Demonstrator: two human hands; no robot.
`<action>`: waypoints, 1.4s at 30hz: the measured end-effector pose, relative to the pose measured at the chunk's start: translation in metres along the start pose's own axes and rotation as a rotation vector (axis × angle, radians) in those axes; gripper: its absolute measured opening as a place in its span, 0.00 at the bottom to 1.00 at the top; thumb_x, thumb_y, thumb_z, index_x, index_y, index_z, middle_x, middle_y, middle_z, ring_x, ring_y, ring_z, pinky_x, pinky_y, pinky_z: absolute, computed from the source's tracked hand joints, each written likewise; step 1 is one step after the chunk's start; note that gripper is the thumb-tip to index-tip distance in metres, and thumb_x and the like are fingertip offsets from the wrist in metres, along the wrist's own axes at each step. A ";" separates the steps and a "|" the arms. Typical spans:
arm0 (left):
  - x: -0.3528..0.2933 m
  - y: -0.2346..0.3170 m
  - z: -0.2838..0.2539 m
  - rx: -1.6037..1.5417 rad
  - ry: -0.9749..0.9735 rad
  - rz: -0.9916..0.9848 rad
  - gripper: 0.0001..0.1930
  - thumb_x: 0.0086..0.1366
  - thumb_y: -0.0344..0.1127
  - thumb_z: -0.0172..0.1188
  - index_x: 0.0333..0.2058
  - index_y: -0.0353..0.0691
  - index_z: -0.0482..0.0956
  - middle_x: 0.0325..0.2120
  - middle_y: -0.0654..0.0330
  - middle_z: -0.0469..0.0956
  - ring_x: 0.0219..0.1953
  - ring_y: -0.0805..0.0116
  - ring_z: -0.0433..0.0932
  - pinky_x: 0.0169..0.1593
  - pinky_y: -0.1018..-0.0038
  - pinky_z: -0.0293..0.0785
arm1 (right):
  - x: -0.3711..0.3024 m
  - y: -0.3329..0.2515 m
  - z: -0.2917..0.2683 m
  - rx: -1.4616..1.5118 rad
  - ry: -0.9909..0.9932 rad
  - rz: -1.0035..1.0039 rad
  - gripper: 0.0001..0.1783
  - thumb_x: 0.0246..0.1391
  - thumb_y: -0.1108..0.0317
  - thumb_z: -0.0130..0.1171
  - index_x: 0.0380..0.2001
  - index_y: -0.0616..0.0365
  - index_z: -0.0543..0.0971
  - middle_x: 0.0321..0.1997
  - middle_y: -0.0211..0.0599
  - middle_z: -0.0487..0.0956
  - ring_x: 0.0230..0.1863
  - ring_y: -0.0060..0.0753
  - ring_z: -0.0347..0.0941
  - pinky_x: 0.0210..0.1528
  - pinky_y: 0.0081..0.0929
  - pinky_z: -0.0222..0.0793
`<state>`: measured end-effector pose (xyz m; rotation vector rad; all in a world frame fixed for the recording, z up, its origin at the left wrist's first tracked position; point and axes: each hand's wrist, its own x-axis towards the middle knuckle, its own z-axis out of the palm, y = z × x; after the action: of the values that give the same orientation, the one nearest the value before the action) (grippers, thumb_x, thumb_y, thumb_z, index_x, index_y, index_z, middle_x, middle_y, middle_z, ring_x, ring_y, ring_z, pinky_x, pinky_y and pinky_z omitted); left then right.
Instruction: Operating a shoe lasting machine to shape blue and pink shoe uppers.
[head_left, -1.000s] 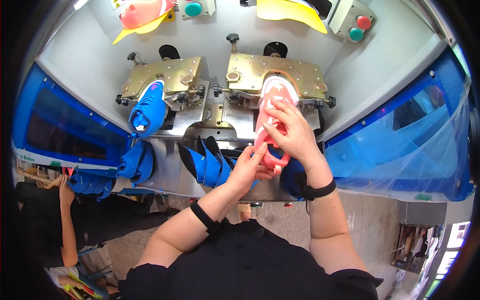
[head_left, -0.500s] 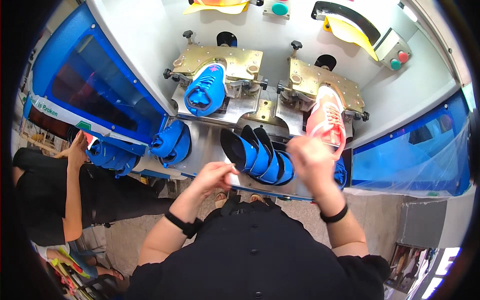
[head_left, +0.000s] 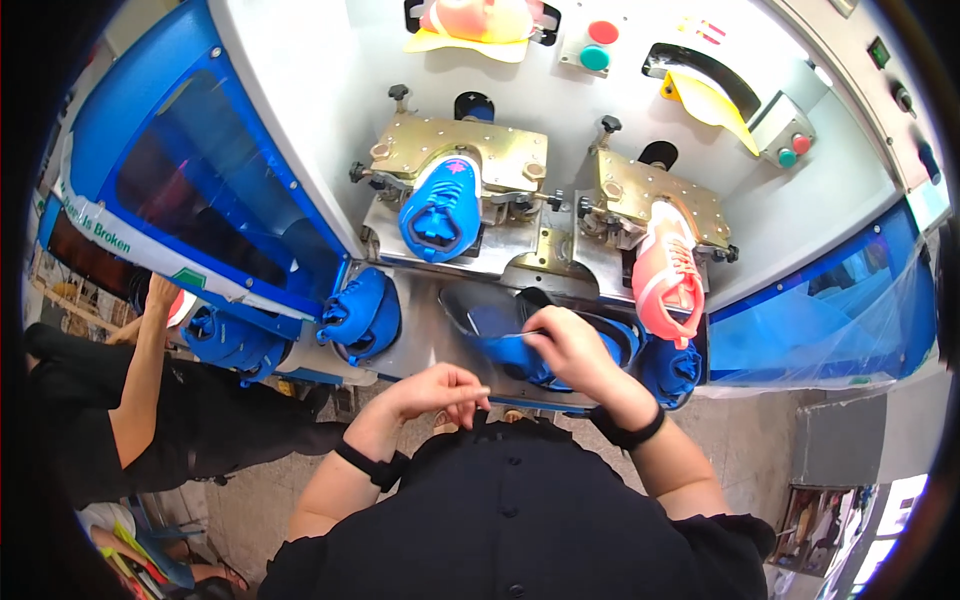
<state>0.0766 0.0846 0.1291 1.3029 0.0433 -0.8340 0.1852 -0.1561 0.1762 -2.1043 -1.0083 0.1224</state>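
My right hand (head_left: 575,350) is closed at the rim of a blue shoe upper (head_left: 487,345) with a dark lining, which is smeared by motion. Other blue uppers (head_left: 625,340) of the same row lie partly hidden behind that hand on the metal ledge. Lower and to the left, my left hand (head_left: 443,393) hovers in front of the ledge, fingers curled and pressed together; whatever they may hold is too small to make out. Beyond the ledge, a laced blue shoe (head_left: 440,215) sits at the left brass clamp (head_left: 455,145), and a coral shoe (head_left: 670,285) at the right brass clamp (head_left: 655,185).
Blue uppers (head_left: 360,315) stand at the ledge's left end, and a dark blue one (head_left: 672,370) at its right. Blue-framed window panels (head_left: 225,170) flank the machine. Button boxes (head_left: 592,45) are on its back wall. At left, another person's arm (head_left: 145,370) reaches up.
My right hand has moved left from beside the coral shoe onto the row of uppers, and the leftmost one has tipped. My left hand has drawn back from the ledge. The view has shifted.
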 end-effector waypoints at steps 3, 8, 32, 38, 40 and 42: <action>0.007 0.013 0.022 -0.050 -0.085 0.090 0.26 0.68 0.44 0.58 0.60 0.38 0.66 0.52 0.54 0.75 0.52 0.65 0.77 0.50 0.72 0.75 | -0.025 -0.014 -0.044 0.706 0.018 0.546 0.10 0.69 0.63 0.47 0.42 0.57 0.73 0.34 0.25 0.75 0.37 0.17 0.71 0.41 0.21 0.70; 0.055 0.059 0.073 -0.702 -0.001 0.617 0.24 0.71 0.39 0.54 0.63 0.47 0.62 0.54 0.60 0.74 0.55 0.65 0.74 0.57 0.63 0.71 | -0.054 -0.036 -0.049 1.046 0.350 0.523 0.13 0.70 0.61 0.43 0.48 0.57 0.70 0.37 0.26 0.74 0.39 0.17 0.70 0.41 0.18 0.69; 0.054 0.105 0.105 -0.342 0.234 0.582 0.21 0.71 0.48 0.50 0.54 0.39 0.68 0.48 0.51 0.76 0.52 0.53 0.75 0.54 0.58 0.73 | 0.118 0.071 -0.322 -0.082 0.896 -0.182 0.20 0.49 0.68 0.67 0.45 0.58 0.74 0.46 0.46 0.72 0.41 0.43 0.75 0.46 0.38 0.72; 0.016 0.050 0.072 -0.531 0.464 0.539 0.19 0.72 0.47 0.49 0.52 0.40 0.70 0.44 0.51 0.77 0.47 0.52 0.78 0.48 0.57 0.76 | 0.072 0.137 -0.308 -0.557 1.332 0.149 0.14 0.47 0.79 0.53 0.39 0.54 0.69 0.66 0.56 0.61 0.60 0.55 0.68 0.50 0.45 0.71; 0.011 0.037 0.068 -0.641 0.601 0.441 0.17 0.72 0.46 0.48 0.52 0.41 0.70 0.42 0.51 0.78 0.45 0.52 0.78 0.46 0.58 0.77 | 0.067 0.156 -0.304 -0.489 1.097 0.321 0.15 0.42 0.81 0.51 0.35 0.53 0.69 0.73 0.60 0.48 0.63 0.61 0.63 0.51 0.46 0.71; 0.013 0.032 0.069 -0.655 0.527 0.508 0.17 0.72 0.44 0.48 0.52 0.40 0.71 0.42 0.50 0.78 0.44 0.52 0.79 0.46 0.59 0.78 | 0.067 0.165 -0.305 -0.573 1.071 0.262 0.14 0.42 0.80 0.51 0.35 0.54 0.70 0.74 0.61 0.46 0.64 0.61 0.62 0.53 0.48 0.70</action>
<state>0.0752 0.0201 0.1708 0.8147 0.3581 -0.0049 0.4520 -0.3583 0.2882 -2.2729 -0.1002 -1.1610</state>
